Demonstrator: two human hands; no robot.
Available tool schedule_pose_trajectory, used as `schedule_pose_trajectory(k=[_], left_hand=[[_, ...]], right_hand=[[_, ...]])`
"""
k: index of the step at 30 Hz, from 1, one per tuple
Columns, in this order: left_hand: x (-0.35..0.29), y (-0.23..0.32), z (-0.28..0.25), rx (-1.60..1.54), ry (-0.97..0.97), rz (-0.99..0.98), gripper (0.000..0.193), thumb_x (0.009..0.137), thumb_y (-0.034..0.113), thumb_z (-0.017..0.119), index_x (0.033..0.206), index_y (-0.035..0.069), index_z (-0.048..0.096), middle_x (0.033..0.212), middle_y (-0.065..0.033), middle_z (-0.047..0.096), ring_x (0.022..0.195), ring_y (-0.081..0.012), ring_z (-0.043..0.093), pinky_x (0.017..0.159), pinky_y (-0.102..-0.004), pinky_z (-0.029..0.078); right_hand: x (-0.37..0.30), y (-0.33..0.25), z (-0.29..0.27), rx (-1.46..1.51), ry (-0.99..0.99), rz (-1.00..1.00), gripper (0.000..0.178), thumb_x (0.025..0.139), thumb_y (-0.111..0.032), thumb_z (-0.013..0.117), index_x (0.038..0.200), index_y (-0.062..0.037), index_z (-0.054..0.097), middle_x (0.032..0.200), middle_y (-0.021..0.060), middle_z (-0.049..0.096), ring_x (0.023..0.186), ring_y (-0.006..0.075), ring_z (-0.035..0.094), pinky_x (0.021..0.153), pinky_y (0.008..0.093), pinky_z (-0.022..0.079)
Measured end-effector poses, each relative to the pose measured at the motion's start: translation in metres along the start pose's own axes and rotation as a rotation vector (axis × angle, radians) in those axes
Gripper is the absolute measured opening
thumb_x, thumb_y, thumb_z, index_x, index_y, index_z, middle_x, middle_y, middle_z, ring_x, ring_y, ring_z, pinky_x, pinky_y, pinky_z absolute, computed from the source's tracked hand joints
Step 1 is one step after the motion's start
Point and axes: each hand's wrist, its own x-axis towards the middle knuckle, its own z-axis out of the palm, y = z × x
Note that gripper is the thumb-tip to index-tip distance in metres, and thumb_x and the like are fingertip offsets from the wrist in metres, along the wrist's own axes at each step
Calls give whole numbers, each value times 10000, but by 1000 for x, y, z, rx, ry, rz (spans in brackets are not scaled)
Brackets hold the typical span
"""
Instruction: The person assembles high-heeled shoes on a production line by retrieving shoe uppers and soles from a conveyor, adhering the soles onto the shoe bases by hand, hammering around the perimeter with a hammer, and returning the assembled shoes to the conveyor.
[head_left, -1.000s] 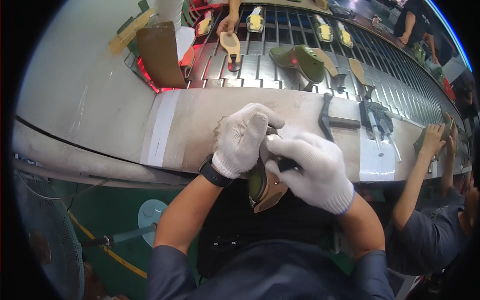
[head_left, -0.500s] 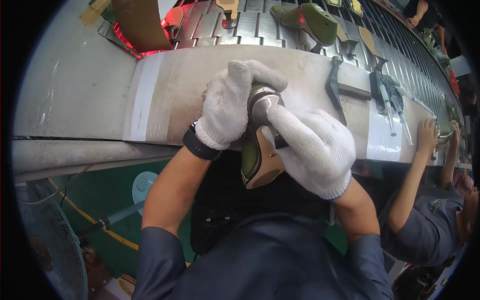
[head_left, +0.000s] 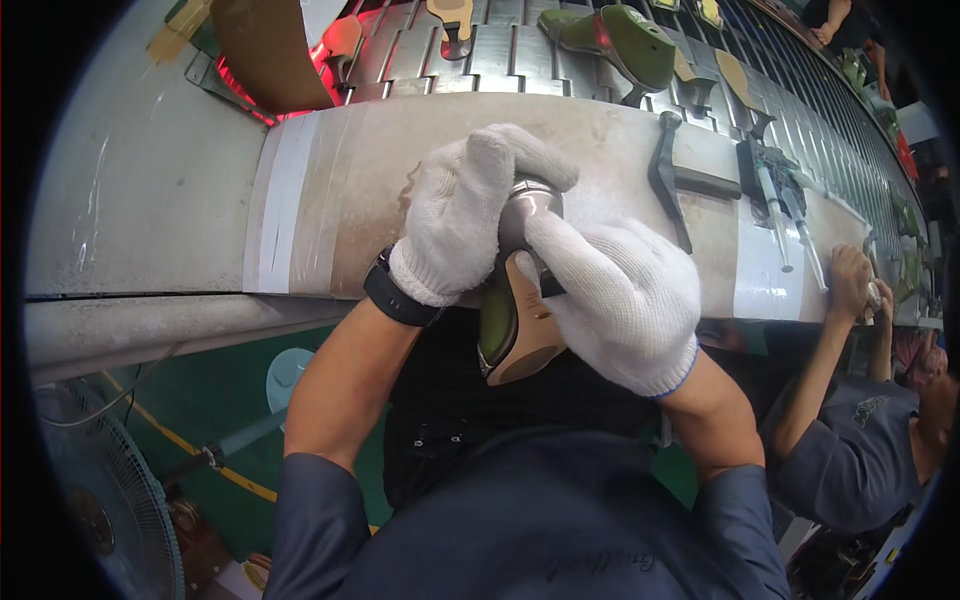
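Observation:
A green heeled shoe point(head_left: 497, 335) with a tan sole is held upside down over the front edge of the bench, its toe toward me. My left hand point(head_left: 455, 215), in a white knit glove, wraps round the heel end of the shoe. From the other side my right hand point(head_left: 620, 300), gloved alike, has its fingers on the grey heel and the inner end of the sole. The gloves hide much of the shoe's back and sides.
On the bench point(head_left: 340, 170) lies a dark hammer point(head_left: 690, 180), with a cluster of syringe-like tubes point(head_left: 785, 210) to its right. Behind, a slatted metal conveyor point(head_left: 510, 60) carries a green shoe on its last point(head_left: 620, 45) and several soles. A co-worker point(head_left: 850, 420) sits at right; a fan point(head_left: 110, 490) stands lower left.
My hands and the shoe have shifted only slightly, with the shoe turned a little. The co-worker's hands at right have moved closer together and slightly lower.

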Motion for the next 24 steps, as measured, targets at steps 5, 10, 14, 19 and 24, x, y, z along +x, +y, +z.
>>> schedule_pose_trajectory(k=[5,10,14,19,24], left_hand=[[28,17,-10,-15,-85,-288,279,1090,181,587,1112,-27,771,954,-83,777,851,-118,707,787,-266,565],[31,-12,-36,-130,42,-288,295,1039,182,595,1111,-53,757,1035,-157,782,941,-223,743,915,-361,585],[32,-18,-33,-164,46,-269,281,1036,168,601,1127,-50,755,1049,-158,786,984,-225,746,950,-370,581],[42,-19,0,-124,24,-216,271,1099,214,661,1104,-30,779,980,-72,788,856,-104,699,802,-287,570],[49,-38,-1,9,-16,-170,311,1141,232,619,1231,-17,780,1022,-48,777,941,-112,688,841,-292,556]], right_hand=[[19,23,3,-103,43,3,424,759,-63,836,1170,-80,737,923,71,716,795,277,706,702,392,585],[10,38,10,383,-52,712,257,994,-209,818,1146,-6,778,940,123,820,819,171,795,804,357,637],[-10,36,3,593,-67,950,290,1006,-290,806,1101,-17,807,912,143,817,816,213,799,787,353,627],[48,27,-32,228,-185,471,315,1036,-309,762,1181,-29,778,892,125,791,743,238,764,713,358,612],[57,40,-24,-336,-578,369,370,1063,-387,646,1170,-57,775,852,217,762,790,412,766,746,504,620]])
